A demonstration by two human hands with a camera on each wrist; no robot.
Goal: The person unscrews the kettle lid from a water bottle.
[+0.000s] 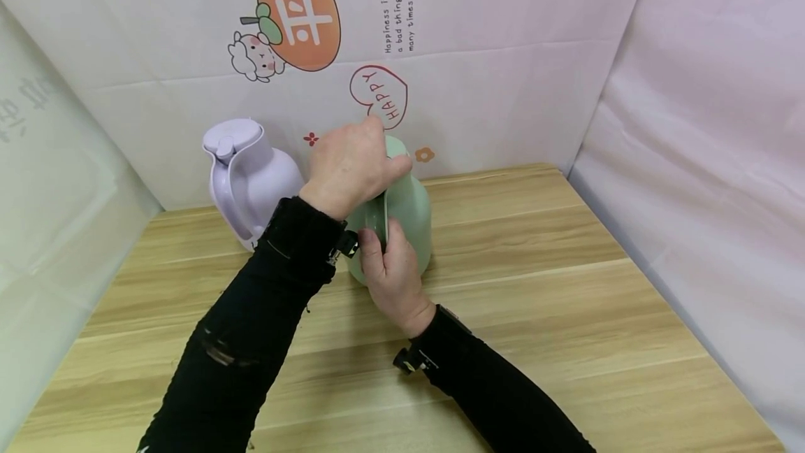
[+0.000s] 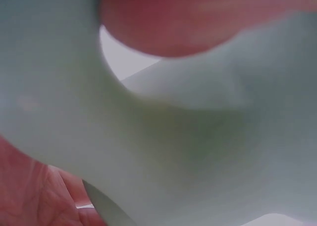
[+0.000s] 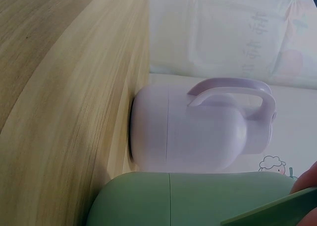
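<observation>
A pale green thermos jug point(image 1: 411, 212) stands on the wooden table, its handle side toward me. My left hand point(image 1: 349, 165) reaches over its top, fingers curled at the lid point(image 1: 395, 147) and hiding most of it. Lower down, my right hand point(image 1: 397, 275) grips the jug's handle point(image 1: 376, 217). In the left wrist view the green handle point(image 2: 59, 82) fills much of the frame, blurred, with skin close above it. The right wrist view has the jug's body point(image 3: 133, 198) along the bottom and fingertips at the handle point(image 3: 277, 208).
A lilac thermos jug point(image 1: 267, 173) stands upright to the left, lid closed, close to the back wall. Behind, a white printed cloth point(image 1: 490, 103) rises from the wood-grain table point(image 1: 534, 278). White sheets point(image 1: 711, 131) hang at both sides.
</observation>
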